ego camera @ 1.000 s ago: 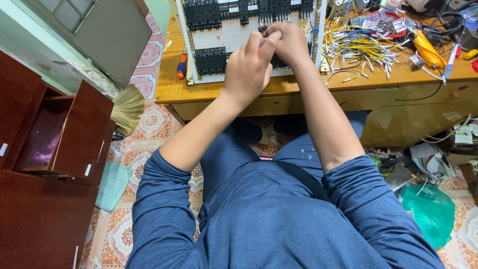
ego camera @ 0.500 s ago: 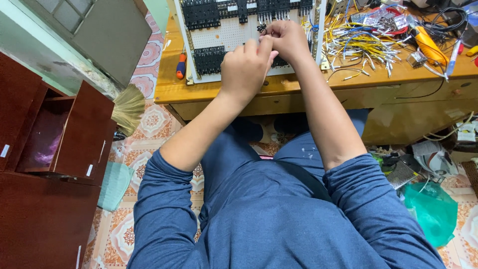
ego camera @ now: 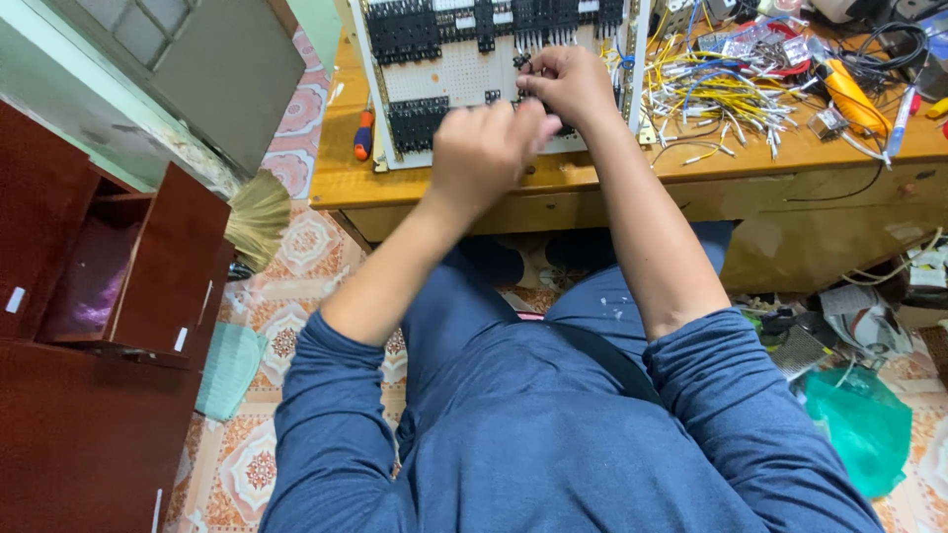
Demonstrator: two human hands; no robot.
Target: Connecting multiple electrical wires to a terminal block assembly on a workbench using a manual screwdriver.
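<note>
both hands are up over the board [ego camera: 464, 74], and it's busy there. left hand [ego camera: 486, 148] hovers at the board's lower middle, fingers curled into a loose fist, thumb and fingertips bunched together; whether they pinch anything i cannot tell, the hand blurs and hides it. right hand [ego camera: 571, 84] sits just beyond it, higher on the board, fingertips pressed together on a small black part [ego camera: 526, 65] at the row of black blocks [ego camera: 568, 14] along the top edge. the two hands are close, nearly touching.

the board is a white perforated panel, lying flat on the wooden bench [ego camera: 513, 183], with more black blocks [ego camera: 415, 120] at its lower left and another cluster [ego camera: 403, 30] at the upper left. it fills the bench's middle, right in front of the person.

just left of the board lies a screwdriver [ego camera: 363, 134] with a red and blue handle. right of it sprawls a heap of yellow, white and blue wires [ego camera: 721, 94], then an orange-handled tool [ego camera: 847, 94] and a pen [ego camera: 899, 118] near the far edge.

down on the patterned floor: a straw broom [ego camera: 259, 217] at the bench's left corner, a dark red cabinet [ego camera: 99, 326] with open compartments, and a green bag [ego camera: 857, 429] at the right. blue sleeves [ego camera: 326, 434] are pushed up to the elbows.
</note>
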